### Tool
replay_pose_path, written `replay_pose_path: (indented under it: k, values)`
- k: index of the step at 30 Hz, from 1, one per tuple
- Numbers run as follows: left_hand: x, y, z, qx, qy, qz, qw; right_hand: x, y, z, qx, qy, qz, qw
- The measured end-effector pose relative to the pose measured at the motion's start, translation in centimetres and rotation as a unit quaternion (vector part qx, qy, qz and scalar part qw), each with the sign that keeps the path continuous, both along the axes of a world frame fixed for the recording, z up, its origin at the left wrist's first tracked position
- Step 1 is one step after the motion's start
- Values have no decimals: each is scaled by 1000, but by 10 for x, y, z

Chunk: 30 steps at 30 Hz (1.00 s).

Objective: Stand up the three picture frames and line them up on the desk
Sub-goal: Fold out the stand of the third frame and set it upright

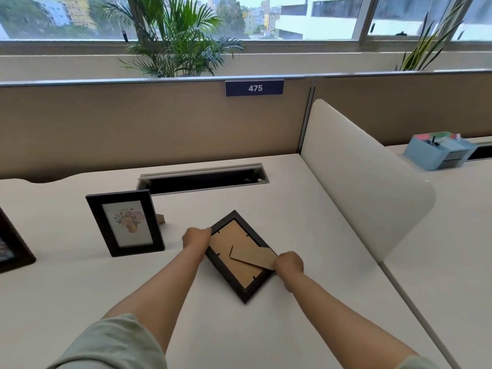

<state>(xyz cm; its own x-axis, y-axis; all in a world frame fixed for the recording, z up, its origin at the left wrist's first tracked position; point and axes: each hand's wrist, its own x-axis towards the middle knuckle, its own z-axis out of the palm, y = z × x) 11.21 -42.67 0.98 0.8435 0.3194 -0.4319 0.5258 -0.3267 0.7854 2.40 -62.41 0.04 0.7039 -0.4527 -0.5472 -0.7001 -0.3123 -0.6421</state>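
A dark picture frame lies face down on the white desk, turned diagonally, its brown cardboard back up. Its cardboard stand flap points to the right. My left hand grips the frame's upper left edge. My right hand is closed on the end of the flap at the frame's right edge. To the left, a second dark frame with a flower picture stands upright. A third dark frame stands at the far left, cut off by the image border.
An open cable slot runs along the back of the desk. A beige partition with a "475" label rises behind it. A white curved divider bounds the desk on the right; beyond it stands a blue organiser.
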Motion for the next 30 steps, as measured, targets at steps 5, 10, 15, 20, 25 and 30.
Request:
replay_pose_path:
  k: [5,10,15,20,25,30]
  values:
    - [5,-11,29,101,-42,-61,992,7,6,10,68,-13,-58,996]
    - [1,-24,55,185,-117,-125,968,12,12,10,135,-67,-124,981]
    - [-8,-35,76,277,-165,-127,938,17,6,22,138,-111,-209,962]
    - [-15,-43,93,302,-176,-148,925,15,-6,34,122,-223,-260,931]
    - [-20,-52,104,288,-173,-180,925,8,-7,34,98,-197,-232,948]
    - [-22,-60,114,246,-159,-190,937,-1,18,60,-36,-378,-57,924]
